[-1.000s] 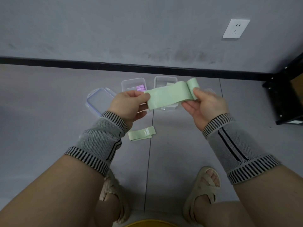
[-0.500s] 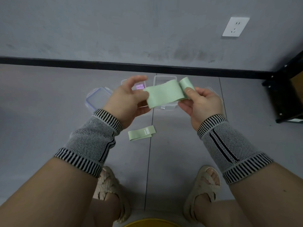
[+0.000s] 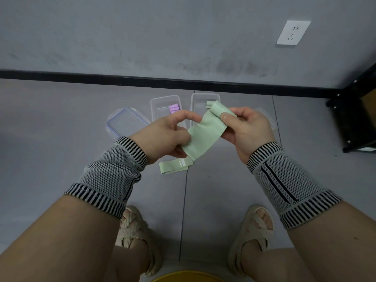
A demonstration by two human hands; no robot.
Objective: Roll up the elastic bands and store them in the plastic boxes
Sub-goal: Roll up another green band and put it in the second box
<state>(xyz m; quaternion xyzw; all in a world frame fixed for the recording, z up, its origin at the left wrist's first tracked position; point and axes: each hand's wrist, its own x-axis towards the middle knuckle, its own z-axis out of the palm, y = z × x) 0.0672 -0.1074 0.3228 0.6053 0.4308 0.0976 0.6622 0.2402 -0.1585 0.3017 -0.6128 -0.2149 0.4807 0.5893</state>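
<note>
Held band: a pale green elastic band (image 3: 205, 135), flat, matte and finely textured, stretched slantwise between both hands above the floor; its upper end is curled into a small roll.
Left hand: the left hand (image 3: 164, 137) pinches the lower, unrolled end of the held band between thumb and curled fingers, index finger arched above; back of the hand turned up.
Right hand: the right hand (image 3: 248, 129) grips the rolled end, thumb pressed flat on top of the roll, fingers curled beneath.
Wrist sleeves: grey knitted mesh sleeves (image 3: 112, 176) with black-and-white striped cuffs on both forearms.
Second band: a folded pale green band (image 3: 175, 166) with a small white label, lying flat on the floor below the hands, just beside a tile joint.
Left box: a clear rectangular plastic box (image 3: 156, 102) with rounded corners, holding purple rolls (image 3: 174, 108).
Right box: a clear plastic box (image 3: 198, 98) beside the left box, holding a green roll partly hidden by the held band.
Lid: a translucent lid (image 3: 124, 124) with a bluish rim, flat on the floor left of the boxes.
Floor: smooth grey tiles (image 3: 50, 119), meeting a black skirting strip.
Wall: a white socket plate (image 3: 293, 32).
Feet: woven cream sandals (image 3: 254, 224).
</note>
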